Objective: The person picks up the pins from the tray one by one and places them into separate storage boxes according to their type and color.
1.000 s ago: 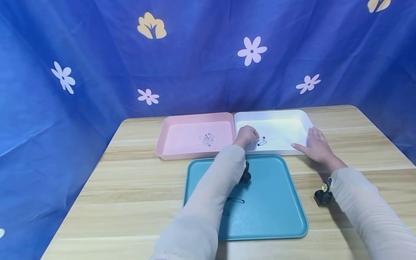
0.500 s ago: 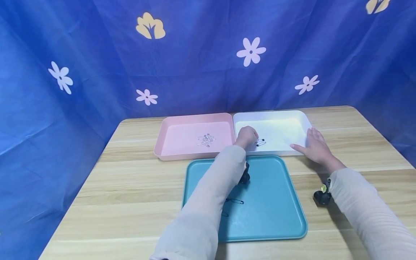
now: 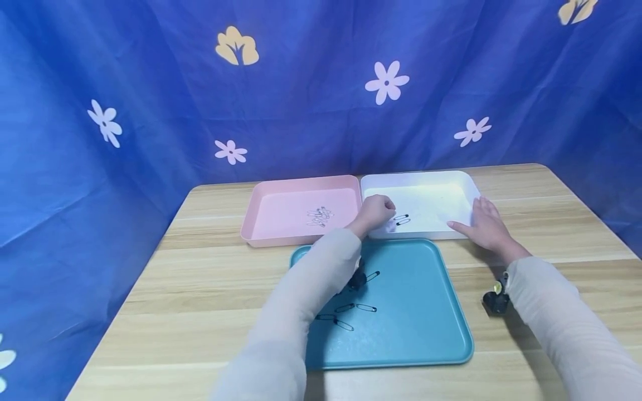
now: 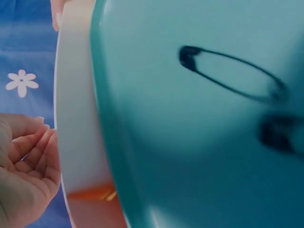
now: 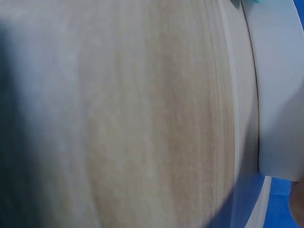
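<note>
My left hand [image 3: 375, 211] is over the left end of the white tray [image 3: 426, 229]. Its fingers are loosely bent, thumb near the fingertips, and nothing shows between them in the left wrist view. Two black safety pins [image 3: 403, 221] lie in that tray, just right of the fingertips. My right hand [image 3: 490, 225] rests at the tray's right front corner, fingers extended along the outer wall and thumb by the front rim. Several more black safety pins [image 3: 366, 307] lie on the teal tray [image 3: 411, 334], some partly behind my left sleeve and the wrist camera.
A pink tray [image 3: 273, 211] adjoins the white one on the left and holds a small pile of silver safety pins [image 3: 320, 215]. The teal tray sits in front of both on the wooden table [image 3: 200, 289]. A blue flowered curtain [image 3: 301, 100] hangs behind.
My left hand has drawn back slightly to the left, away from the two safety pins in the white tray. More pins on the teal tray are uncovered. My right hand stays put.
</note>
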### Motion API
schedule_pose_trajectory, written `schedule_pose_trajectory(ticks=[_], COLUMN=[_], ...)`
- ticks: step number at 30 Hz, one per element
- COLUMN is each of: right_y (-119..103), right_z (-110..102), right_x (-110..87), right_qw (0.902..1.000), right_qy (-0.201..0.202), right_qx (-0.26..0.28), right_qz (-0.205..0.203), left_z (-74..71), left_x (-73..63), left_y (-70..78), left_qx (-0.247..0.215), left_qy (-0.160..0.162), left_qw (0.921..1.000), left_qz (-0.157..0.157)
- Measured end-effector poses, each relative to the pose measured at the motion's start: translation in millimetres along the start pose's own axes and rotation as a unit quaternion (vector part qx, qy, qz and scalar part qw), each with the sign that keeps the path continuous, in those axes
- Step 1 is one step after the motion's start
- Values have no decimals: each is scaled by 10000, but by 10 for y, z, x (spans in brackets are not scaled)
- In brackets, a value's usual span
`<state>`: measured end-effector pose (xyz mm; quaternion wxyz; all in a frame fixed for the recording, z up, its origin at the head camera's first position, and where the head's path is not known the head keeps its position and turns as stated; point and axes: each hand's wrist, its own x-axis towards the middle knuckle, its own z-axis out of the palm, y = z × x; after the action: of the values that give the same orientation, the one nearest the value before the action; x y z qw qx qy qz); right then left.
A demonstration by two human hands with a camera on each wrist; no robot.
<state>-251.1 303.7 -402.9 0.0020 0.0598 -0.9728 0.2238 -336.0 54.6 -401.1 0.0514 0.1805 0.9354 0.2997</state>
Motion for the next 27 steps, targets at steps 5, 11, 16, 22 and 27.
schedule_pose_trajectory(ticks=[5, 11, 16, 22, 27], right_y=[-3, -40, -55, -48, -56], right_z=[-3, -27, -33, -34, -36], right_x=[1, -25, -30, -28, -31], right_qw=[10000, 10000, 10000, 10000, 10000], right_qy=[16, 0, -18, -5, -12], right_qx=[18, 41, 58, 13, -7], right_qz=[-4, 32, 47, 23, -24], left_z=[-542, -508, -581, -635, -683], left_x=[-761, -810, -961, -1149, -1326], left_y=[464, 180, 82, -1, -101], left_qx=[-465, -854, -917, -1045, -1078], left_qy=[-49, -263, -329, -587, -910], left_qw=[9981, 9957, 9952, 9928, 9900], left_qz=[-391, -260, -61, 50, 61])
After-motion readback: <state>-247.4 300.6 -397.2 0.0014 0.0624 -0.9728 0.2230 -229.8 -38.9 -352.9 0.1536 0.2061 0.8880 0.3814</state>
